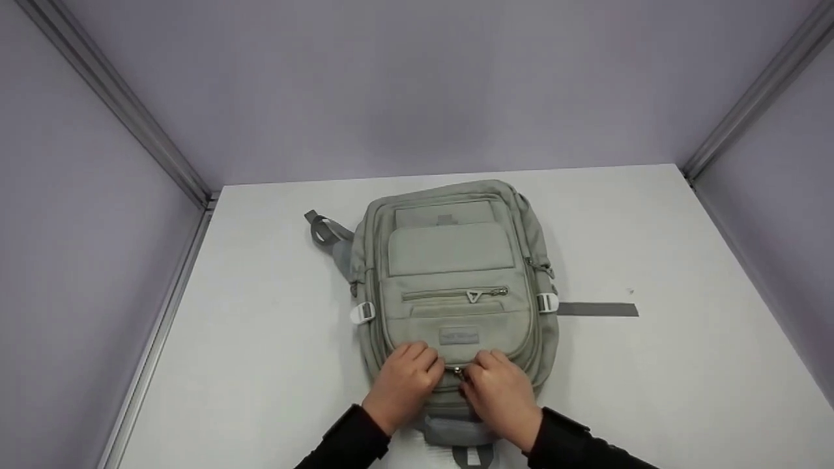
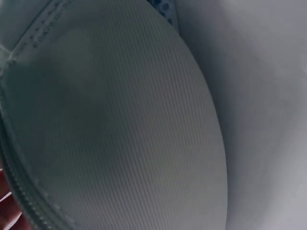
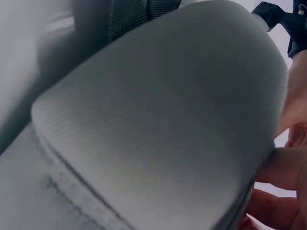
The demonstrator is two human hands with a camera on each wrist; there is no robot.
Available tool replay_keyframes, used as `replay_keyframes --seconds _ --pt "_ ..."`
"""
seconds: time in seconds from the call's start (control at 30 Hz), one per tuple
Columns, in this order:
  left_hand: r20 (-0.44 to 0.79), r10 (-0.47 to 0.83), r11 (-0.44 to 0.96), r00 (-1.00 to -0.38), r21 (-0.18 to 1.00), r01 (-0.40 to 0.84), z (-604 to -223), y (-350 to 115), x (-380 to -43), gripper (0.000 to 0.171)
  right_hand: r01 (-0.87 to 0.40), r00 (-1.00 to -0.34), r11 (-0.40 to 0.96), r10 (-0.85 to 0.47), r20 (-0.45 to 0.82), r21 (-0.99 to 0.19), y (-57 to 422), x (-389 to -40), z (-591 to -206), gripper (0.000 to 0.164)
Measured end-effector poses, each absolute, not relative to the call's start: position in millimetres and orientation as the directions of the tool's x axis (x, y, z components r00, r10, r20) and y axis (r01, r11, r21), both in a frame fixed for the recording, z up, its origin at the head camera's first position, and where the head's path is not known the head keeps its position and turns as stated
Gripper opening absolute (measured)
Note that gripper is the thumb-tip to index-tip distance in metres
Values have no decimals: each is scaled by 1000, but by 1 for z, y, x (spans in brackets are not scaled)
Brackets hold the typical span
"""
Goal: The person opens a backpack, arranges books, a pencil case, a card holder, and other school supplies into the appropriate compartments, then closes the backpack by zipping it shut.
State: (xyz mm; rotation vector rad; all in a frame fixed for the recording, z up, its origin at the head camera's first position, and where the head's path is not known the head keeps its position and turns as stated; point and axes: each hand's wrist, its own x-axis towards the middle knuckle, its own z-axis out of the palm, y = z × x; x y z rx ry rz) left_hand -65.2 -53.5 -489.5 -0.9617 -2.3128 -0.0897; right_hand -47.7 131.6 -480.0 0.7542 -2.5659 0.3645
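Observation:
A grey-green backpack point(image 1: 451, 251) lies flat on the white table, front side up, its top handle point(image 1: 456, 431) toward me. My left hand point(image 1: 405, 384) grips the fabric at the near edge of the front pocket with curled fingers. Close beside it, my right hand point(image 1: 502, 394) pinches at the metal zipper pull point(image 1: 458, 372) on that edge. Ribbed cloth point(image 2: 144, 120) fills the left wrist view, with a zipper track point(image 2: 24, 191) and a few fingertips point(image 2: 8, 211) at the lower left. In the right wrist view, fingers point(image 3: 278, 206) hold the cloth edge; their tips are partly hidden.
A loose strap point(image 1: 329, 234) sticks out at the bag's upper left, and a flat grey strap point(image 1: 598, 309) lies to its right. White side buckles point(image 1: 363, 312) sit on both flanks. A smaller zipper point(image 1: 456, 294) crosses the front. Pale walls point(image 1: 430, 85) enclose the table point(image 1: 260, 326).

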Motion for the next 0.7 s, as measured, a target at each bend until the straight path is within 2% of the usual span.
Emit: replay_keyframes --seconds 0.23,0.37,0.7 --pt "617 609 721 -497 -171 671 -489 -53 -67 15 -540 -779 823 -410 473 -176 131 -49 -478 15" --pt "636 593 728 -494 -162 666 -488 -52 -67 14 -535 -791 816 -392 469 -220 139 -50 -469 16" --pt "657 579 725 -483 -143 674 -486 -55 -67 22 -533 -801 824 -417 430 -194 188 -58 -457 16"
